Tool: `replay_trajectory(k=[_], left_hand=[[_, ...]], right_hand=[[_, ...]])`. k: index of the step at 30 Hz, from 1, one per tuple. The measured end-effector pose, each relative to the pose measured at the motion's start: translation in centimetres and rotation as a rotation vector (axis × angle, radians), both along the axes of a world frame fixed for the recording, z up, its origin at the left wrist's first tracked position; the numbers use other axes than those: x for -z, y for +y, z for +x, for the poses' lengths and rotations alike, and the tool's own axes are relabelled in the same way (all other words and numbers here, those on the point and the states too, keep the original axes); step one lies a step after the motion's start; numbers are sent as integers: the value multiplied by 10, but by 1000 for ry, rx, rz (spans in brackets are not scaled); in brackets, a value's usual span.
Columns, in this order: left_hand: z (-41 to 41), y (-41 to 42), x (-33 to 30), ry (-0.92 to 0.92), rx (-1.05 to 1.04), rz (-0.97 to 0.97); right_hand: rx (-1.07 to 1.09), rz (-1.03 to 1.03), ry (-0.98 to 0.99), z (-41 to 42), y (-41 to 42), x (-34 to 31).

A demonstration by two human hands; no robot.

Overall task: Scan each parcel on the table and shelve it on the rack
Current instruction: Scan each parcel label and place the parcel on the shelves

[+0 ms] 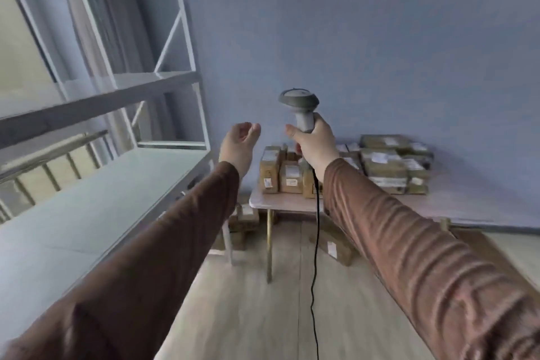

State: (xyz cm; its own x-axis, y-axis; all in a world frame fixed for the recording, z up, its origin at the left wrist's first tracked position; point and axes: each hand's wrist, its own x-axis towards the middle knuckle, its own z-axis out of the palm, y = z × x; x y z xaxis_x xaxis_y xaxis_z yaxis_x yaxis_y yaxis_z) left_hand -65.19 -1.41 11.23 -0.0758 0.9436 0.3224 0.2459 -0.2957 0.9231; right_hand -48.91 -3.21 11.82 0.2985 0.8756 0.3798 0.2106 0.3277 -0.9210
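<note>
Several brown cardboard parcels (382,165) with white labels lie stacked on a small table (280,201) against the blue wall. A white metal rack (96,96) stands at the left, its lower shelf (87,213) bare. My right hand (314,145) grips the handle of a grey barcode scanner (299,102), held upright in the air in front of the parcels; its black cable (315,257) hangs down to the floor. My left hand (239,145) is raised beside it, holding nothing, fingers loosely curled.
More parcels (244,221) lie on the floor under the table, with another (333,247) behind the table leg. A railing (58,166) shows behind the rack. The floor (248,301) is pale wood planks.
</note>
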Motion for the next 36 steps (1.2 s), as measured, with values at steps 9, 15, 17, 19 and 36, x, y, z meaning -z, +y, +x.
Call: replay_trajectory(k=[9,15,17,19,36], left_hand=[[239,99,39,-33,218,-107],[345,160,71,18,314,-160],[376,182,82,39,349,-162],[406,204,94,37,396,-184],[640,327,198,79,557,-398]], right_hand=[[165,-73,16,239,76,37],[268,-160,80,351,116,68],[313,-175,90,383,130,78],[364,-177,82,413,143,86],[572,-349,66,627,222,167]])
